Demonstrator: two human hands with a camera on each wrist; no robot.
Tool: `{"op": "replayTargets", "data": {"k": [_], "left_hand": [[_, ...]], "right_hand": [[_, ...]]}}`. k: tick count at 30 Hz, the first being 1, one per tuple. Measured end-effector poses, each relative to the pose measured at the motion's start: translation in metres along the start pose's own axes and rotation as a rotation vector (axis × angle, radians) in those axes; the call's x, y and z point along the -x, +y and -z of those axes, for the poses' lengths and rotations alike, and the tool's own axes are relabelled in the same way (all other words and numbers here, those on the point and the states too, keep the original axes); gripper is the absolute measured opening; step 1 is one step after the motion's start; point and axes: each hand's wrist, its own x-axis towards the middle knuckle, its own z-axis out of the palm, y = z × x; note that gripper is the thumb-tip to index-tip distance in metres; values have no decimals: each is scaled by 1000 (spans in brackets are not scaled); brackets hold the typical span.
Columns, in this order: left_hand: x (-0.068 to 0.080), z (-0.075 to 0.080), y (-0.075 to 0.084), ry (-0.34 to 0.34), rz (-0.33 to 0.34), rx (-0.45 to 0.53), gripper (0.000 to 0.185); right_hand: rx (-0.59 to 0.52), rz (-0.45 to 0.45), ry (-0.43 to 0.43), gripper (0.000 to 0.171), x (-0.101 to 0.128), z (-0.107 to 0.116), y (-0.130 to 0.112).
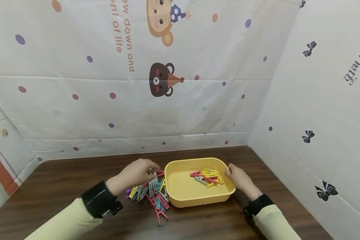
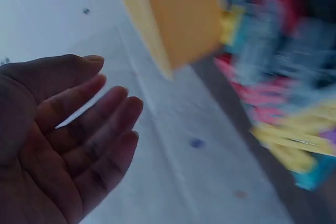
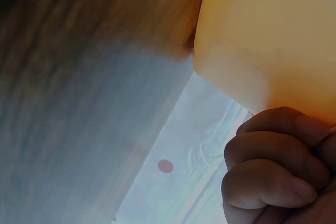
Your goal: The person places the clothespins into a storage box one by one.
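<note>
A shallow yellow plastic basin (image 1: 180, 186) stands on the table, with red, yellow and grey clothespins (image 1: 208, 176) lying in its right half. My right hand (image 1: 241, 180) grips the basin's right rim; in the right wrist view its fingers (image 3: 268, 145) are curled at the basin's wall. Left of the basin lies a pile of clothespins (image 1: 153, 190) in pink, grey, teal, yellow and purple. Over the back of that pile hovers my left hand (image 1: 136, 175). The left wrist view shows its fingers (image 2: 100, 156) loosely bent, apart from the thumb, with nothing between them.
The dark wood table (image 1: 78, 176) reaches back to a white wall covering (image 1: 78, 116) printed with dots and cartoon bears. A second white covering (image 1: 288, 150) with black bows closes off the right side. One pink clothespin (image 1: 160, 215) juts toward the front of the pile.
</note>
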Motion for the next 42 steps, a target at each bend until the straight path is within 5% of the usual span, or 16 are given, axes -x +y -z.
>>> {"op": "replayTargets", "data": {"k": [6,12,23,30,42], "left_hand": [[37,-15,-31,4,227,17,26],[51,-24,-49,14,367,49,16],[44,-32,-58,0,396,63,2],[44,-35,-57,-9,396,66,12],[40,6,-54,24,349,74,8]], "right_hand": [[-8,-9,-9,20,1,0,-1],[-9,-7,-19,20,1,0,-2],[-19,-19,-24,20,0,-1,0],[-28,-25,-30,23,0,0,-2],[-23,-26,-32,24,0,1,-2]]}}
